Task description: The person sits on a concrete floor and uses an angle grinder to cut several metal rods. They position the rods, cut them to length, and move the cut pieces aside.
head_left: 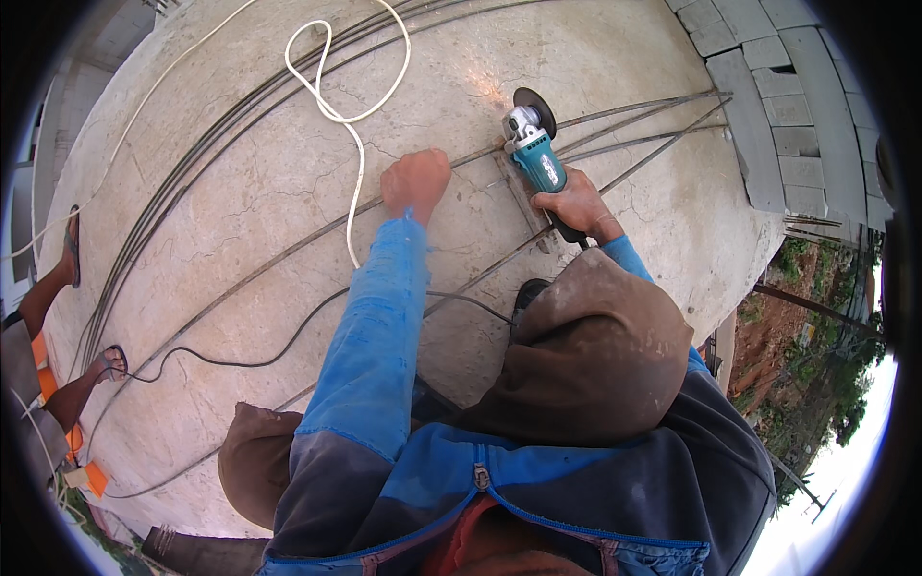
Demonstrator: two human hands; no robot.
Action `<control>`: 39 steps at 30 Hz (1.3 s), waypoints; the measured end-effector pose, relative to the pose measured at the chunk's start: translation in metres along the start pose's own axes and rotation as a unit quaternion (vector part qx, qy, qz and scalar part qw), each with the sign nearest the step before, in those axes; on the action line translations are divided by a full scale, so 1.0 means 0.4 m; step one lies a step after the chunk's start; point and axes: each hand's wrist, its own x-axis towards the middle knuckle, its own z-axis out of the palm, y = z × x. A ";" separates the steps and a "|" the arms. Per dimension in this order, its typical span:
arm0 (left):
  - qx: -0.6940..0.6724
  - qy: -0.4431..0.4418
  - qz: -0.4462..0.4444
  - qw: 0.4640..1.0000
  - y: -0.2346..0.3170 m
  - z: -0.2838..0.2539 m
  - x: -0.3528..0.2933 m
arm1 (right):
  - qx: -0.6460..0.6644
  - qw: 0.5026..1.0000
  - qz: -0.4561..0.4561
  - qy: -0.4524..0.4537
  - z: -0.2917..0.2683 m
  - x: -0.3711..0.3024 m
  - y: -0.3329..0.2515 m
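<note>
My right hand [578, 204] is wrapped round the body of a teal angle grinder [540, 161]. The grinder's dark disc [536, 110] points away from me, and orange sparks [487, 84] fly off to its far left. Closed into a fist, my left hand [416, 180] grips a long thin steel rod [279, 261]. This rod runs from the lower left, under my fist, up to the grinder's head. The exact contact between disc and rod is hidden by the grinder head. A narrow metal piece [521, 192] lies on the floor beneath the grinder.
More steel rods [663, 144] stretch right toward a grey block wall [792, 115]; a bundle of rods [182, 173] curves along the left. A white cable [360, 154] loops ahead, and a black cord [259, 363] crosses the concrete. Another person's sandalled foot [112, 362] is at far left.
</note>
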 end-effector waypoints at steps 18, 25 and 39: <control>-0.004 -0.003 -0.002 1.000 0.001 0.000 0.003 | -0.008 1.000 -0.003 0.013 0.004 -0.001 0.002; -0.006 -0.017 -0.010 1.000 0.002 -0.008 0.003 | -0.001 1.000 -0.008 0.007 0.001 -0.003 -0.006; -0.004 -0.015 -0.010 1.000 0.002 -0.009 0.002 | 0.010 1.000 -0.003 -0.002 0.006 0.004 0.006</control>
